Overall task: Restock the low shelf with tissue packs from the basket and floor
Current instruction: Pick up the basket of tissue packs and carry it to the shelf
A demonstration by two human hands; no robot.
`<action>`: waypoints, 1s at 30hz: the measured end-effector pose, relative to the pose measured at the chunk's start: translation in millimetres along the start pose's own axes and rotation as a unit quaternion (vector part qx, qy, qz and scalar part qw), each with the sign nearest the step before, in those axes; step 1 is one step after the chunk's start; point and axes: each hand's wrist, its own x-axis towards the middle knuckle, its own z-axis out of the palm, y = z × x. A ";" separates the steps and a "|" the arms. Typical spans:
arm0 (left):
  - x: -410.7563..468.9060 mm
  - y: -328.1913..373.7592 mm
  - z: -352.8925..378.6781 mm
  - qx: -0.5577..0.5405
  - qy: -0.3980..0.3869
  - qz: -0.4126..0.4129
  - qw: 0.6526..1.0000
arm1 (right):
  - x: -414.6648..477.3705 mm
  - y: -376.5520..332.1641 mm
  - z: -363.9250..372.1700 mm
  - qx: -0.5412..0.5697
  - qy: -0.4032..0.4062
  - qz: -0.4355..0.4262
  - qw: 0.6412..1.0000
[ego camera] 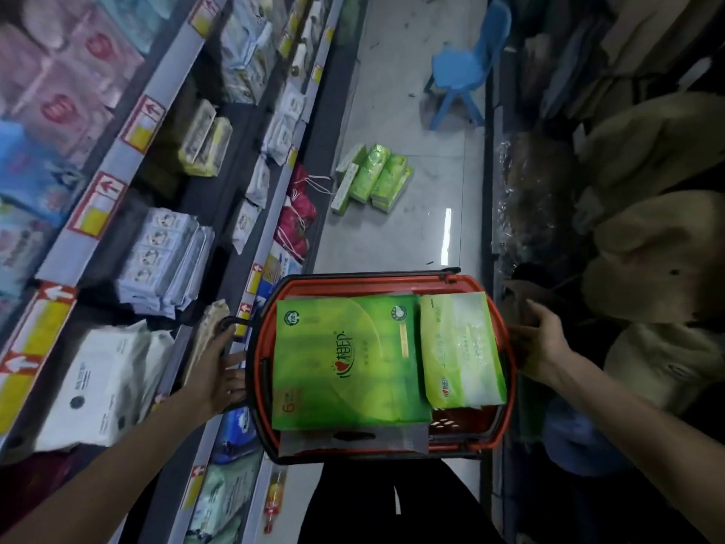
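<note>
A red shopping basket (pixel 508 371) hangs in front of me, held at both sides. My left hand (pixel 219 371) grips its left rim and my right hand (pixel 539 347) grips the right rim. Inside lie a large green tissue pack (pixel 345 363) and a smaller pale green pack (pixel 461 351) beside it. Several more green tissue packs (pixel 372 178) lie in a pile on the floor further down the aisle. The low shelf (pixel 290 214) runs along the left at floor level, holding red and white packets.
Tall shelving with tissue and wipe packs fills the left side. A blue plastic chair (pixel 463 68) stands at the far end of the aisle. Beige sacks and cartons (pixel 651 245) line the right side. Grey tiled floor lies between.
</note>
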 end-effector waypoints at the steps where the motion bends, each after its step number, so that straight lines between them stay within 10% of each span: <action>1: 2.9 13.4 11.6 0.002 -0.005 0.010 1.000 | 8.1 -15.6 5.2 0.001 -0.001 0.002 1.000; 14: 111.6 228.6 116.0 -0.010 -0.070 -0.011 0.997 | 95.3 -213.4 85.3 -0.027 0.011 -0.008 1.000; 30: 206.3 475.7 280.3 0.035 0.026 0.042 0.998 | 211.1 -444.0 156.7 -0.025 0.057 -0.007 0.998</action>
